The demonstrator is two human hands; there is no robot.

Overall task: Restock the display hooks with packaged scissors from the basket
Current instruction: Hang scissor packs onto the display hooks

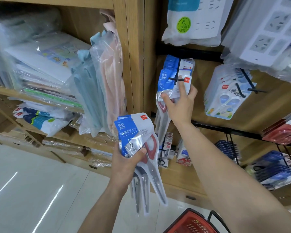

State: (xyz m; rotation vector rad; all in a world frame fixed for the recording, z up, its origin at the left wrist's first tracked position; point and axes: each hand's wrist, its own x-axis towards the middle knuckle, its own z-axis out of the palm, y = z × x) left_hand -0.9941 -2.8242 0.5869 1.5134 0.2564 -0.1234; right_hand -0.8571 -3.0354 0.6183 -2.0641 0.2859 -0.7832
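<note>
The left hand [124, 163] is wrapped around a bundle of glossy clear-plastic scissor packs with blue card headers [138, 132], its thumb pressed across the front film. Red looped handles show through the wrinkled plastic, and long tapered grey blades point down toward the pale glossy tiled floor [40, 182]. The packs overlap, so their number is hard to tell. The right hand [181, 103] reaches up to a matching blue-headed scissor pack [165, 81] hanging at the front end of a thin black metal hook [176, 76]. It grips the pack with the thumb on the front left edge, the index finger stretched up the header and the other fingers curled behind the right edge. More such packs hang behind on the same hook, mostly hidden. The hook juts from the wood-grain back panel [200, 106] of the shelf unit. A red plastic mesh basket with a black handle [191, 222] shows at the bottom of the view, cut off, its contents out of sight.
</note>
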